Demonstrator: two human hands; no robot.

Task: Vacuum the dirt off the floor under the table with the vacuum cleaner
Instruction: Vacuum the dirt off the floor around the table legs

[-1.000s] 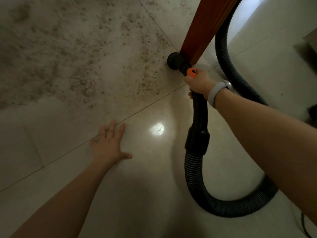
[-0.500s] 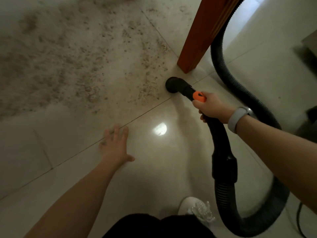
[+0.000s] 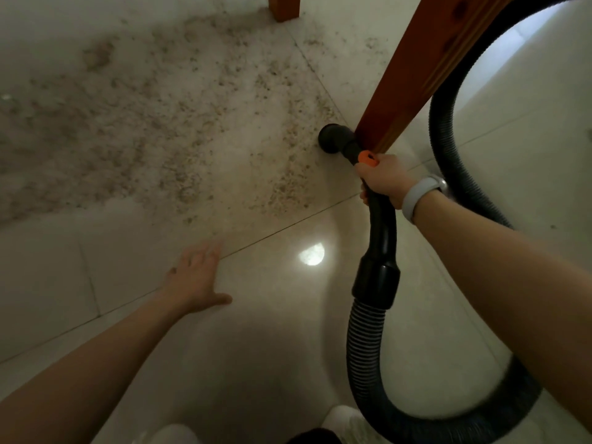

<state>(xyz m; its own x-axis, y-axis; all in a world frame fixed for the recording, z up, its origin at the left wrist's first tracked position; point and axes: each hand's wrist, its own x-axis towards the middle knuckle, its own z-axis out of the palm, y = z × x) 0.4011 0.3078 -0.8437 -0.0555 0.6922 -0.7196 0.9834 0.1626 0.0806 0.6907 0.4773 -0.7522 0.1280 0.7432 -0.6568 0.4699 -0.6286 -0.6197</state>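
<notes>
Brown gritty dirt (image 3: 192,123) covers the pale tiled floor (image 3: 80,267) across the upper left. The black vacuum nozzle (image 3: 333,142) sits on the floor at the dirt's right edge, right beside the foot of a red-brown wooden table leg (image 3: 416,75). My right hand (image 3: 382,181) grips the black vacuum handle (image 3: 382,232) just behind its orange slider (image 3: 368,159). A ribbed black hose (image 3: 371,354) loops from the handle down and round to the right. My left hand (image 3: 197,277) rests flat on the floor, fingers straight, below the dirt.
A second wooden table leg (image 3: 283,8) stands at the top of the view. The hose (image 3: 448,129) arcs behind the near leg on the right. A white shoe (image 3: 346,418) and dark trouser fabric show at the bottom edge. A bright light reflection (image 3: 311,254) lies between my hands.
The nozzle was pulled back from the table leg half a second ago and is now pushed forward against the leg's foot again. My left hand stays flat on the floor.
</notes>
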